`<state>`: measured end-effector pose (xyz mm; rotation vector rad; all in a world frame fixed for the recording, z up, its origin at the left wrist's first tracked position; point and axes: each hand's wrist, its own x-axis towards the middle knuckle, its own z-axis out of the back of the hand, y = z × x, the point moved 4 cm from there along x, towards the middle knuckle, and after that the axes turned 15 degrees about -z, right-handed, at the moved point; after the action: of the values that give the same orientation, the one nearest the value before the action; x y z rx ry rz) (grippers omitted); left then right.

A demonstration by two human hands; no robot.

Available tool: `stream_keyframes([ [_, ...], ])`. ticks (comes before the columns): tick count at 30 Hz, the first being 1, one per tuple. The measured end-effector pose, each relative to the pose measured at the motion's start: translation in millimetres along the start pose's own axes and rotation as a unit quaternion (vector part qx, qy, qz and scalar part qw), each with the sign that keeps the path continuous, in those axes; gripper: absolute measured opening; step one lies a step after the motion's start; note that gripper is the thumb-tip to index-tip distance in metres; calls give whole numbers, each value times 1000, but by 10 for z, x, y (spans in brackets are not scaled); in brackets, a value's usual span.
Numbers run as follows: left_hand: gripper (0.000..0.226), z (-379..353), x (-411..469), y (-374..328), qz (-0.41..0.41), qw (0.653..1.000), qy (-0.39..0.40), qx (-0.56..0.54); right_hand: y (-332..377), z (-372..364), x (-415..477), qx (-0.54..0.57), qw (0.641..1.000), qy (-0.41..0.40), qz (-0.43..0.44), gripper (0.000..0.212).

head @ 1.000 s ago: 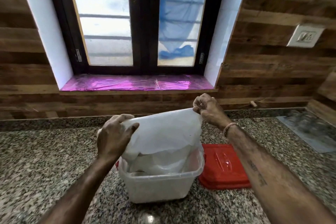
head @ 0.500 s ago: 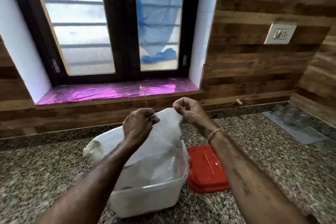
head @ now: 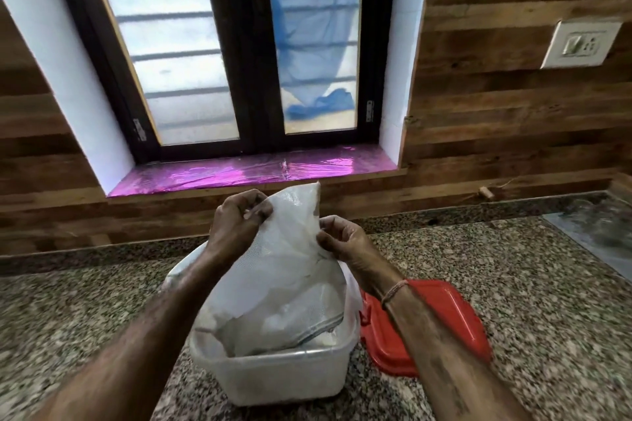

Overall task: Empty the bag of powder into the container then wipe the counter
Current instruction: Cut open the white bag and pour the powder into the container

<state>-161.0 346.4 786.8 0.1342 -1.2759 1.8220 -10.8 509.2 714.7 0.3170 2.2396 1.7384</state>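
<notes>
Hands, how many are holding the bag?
2. The left hand pinches the bag near its top; the right hand pinches its right edge, lower down.

I am in a home kitchen. I stand at a speckled stone counter. The wall is brown wood with a white switch. A window has a shiny pink sill.

A crumpled translucent white bag is hanging upended, its open mouth sitting inside the clear rectangular container resting on the speckled surface.
</notes>
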Motion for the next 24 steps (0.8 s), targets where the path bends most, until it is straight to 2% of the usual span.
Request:
stream_keyframes([
  [2,10,-44,30,-129,-17,999,11,33,19,-26,26,2,1000,-5,6,46],
  [3,21,-82,61,-192,-27,998,26,57,27,-47,33,1,1000,-1,9,35],
  [6,46,-214,174,-358,-45,990,62,122,50,-118,14,2,1000,15,16,24],
  [9,50,-264,246,-452,-40,989,55,133,63,-128,-20,-9,1000,-2,26,25],
  [12,51,-293,267,-490,-39,985,85,146,50,-102,-54,-36,999,-17,30,30],
  [14,44,-319,262,-488,-36,985,97,139,3,-70,-78,-50,998,-16,21,35],
  [17,34,-319,242,-428,-21,995,81,46,-103,55,-147,-51,999,9,-6,49],
  [20,24,-242,243,-422,3,997,53,-63,-214,228,-225,-76,997,12,-22,51],
  [24,17,-185,257,-477,9,992,32,-125,-259,292,-249,-97,994,20,-35,53],
])
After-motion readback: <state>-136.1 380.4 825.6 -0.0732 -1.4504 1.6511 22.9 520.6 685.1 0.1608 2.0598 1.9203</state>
